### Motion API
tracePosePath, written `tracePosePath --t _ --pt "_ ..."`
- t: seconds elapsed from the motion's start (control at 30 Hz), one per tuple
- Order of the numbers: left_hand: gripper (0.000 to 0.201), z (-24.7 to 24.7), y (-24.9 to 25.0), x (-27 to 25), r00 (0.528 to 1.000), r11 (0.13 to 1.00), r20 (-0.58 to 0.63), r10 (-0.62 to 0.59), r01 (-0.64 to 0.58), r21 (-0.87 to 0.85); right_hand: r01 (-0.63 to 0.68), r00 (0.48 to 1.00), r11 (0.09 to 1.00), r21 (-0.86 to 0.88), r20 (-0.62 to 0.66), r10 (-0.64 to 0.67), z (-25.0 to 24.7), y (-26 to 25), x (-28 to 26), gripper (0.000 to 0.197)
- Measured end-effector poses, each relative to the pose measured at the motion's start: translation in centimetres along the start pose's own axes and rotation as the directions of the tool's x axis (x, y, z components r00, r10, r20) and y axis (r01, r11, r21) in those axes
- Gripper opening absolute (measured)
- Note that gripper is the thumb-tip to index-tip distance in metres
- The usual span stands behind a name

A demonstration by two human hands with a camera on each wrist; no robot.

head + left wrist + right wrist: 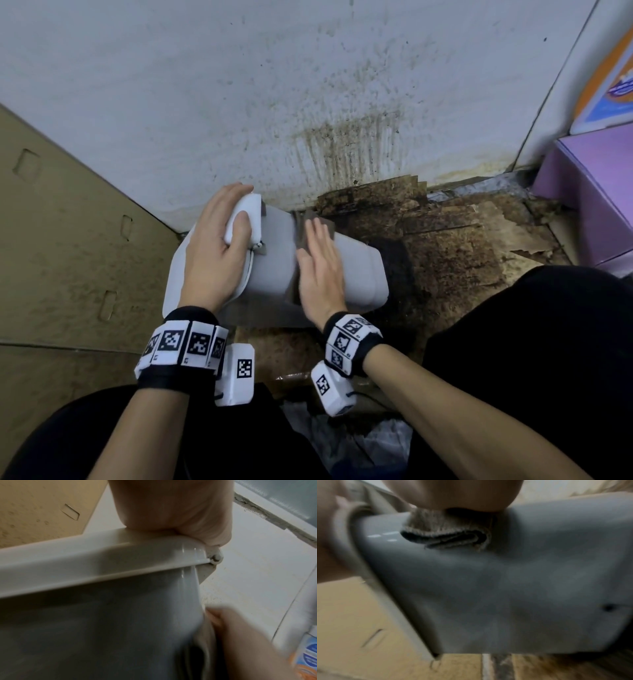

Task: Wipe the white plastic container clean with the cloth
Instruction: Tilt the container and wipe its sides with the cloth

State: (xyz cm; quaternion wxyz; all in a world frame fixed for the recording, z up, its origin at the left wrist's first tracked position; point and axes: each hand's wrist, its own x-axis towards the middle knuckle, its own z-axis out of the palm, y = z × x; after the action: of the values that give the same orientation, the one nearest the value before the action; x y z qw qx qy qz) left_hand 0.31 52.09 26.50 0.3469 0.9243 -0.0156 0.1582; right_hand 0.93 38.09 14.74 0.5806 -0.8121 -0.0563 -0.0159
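I hold the white plastic container tipped on its side above the stained floor, near the wall. My left hand curls over its rim so it cannot roll. My right hand lies flat, fingers straight, pressing the folded brown cloth against the upturned side, where I can bear down.

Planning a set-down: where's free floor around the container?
Stained cardboard floor lies bare between the white container and purple box. Left is crowded by the brown carton; near side by the knees, left hand and right hand.
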Motion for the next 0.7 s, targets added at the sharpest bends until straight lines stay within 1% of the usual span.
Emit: tracePosePath --t 0.1,0.17,0.27,0.37,0.43,0.5,0.6,0.7 --pt "0.045 0.1 0.0 -0.1 1.000 1.000 0.010 0.015 -0.015 0.012 0.099 0.993 0.994 0.043 0.053 -0.102 1.2 -3.8 0.1 0.065" --pt "0.047 0.1 0.1 -0.1 1.000 1.000 0.013 0.009 -0.009 0.012 0.135 0.989 0.990 0.034 0.059 -0.136 1.4 -4.4 0.1 0.061" --pt "0.047 0.1 0.0 -0.1 1.000 1.000 0.011 0.007 -0.007 0.004 0.209 0.977 0.977 -0.028 0.048 -0.208 0.6 -3.0 0.1 0.053" --pt "0.045 0.0 -0.3 -0.1 1.000 1.000 0.005 0.014 -0.014 -0.006 0.273 0.961 0.959 -0.076 0.069 -0.268 -0.1 -0.9 0.3 0.053" --pt "0.044 -0.2 -0.5 -0.1 1.000 1.000 -0.003 0.016 -0.016 -0.016 0.285 0.957 0.954 -0.095 0.085 -0.277 -0.8 1.0 0.3 0.053" --pt "0.042 -0.3 -0.6 0.0 1.000 1.000 -0.006 0.012 -0.012 -0.025 0.236 0.970 0.965 -0.114 0.081 -0.228 -1.7 3.6 0.0 0.053" --pt "0.040 -0.3 -0.6 -0.1 1.000 0.999 -0.003 0.008 -0.008 -0.031 0.078 0.997 0.989 -0.127 0.014 -0.077 -3.2 8.0 -1.0 0.053" --pt "0.040 -0.3 -0.5 -0.1 1.000 1.000 -0.005 0.005 -0.006 -0.023 -0.060 0.998 0.992 -0.114 -0.039 0.055 -4.1 10.8 -1.8 0.056"
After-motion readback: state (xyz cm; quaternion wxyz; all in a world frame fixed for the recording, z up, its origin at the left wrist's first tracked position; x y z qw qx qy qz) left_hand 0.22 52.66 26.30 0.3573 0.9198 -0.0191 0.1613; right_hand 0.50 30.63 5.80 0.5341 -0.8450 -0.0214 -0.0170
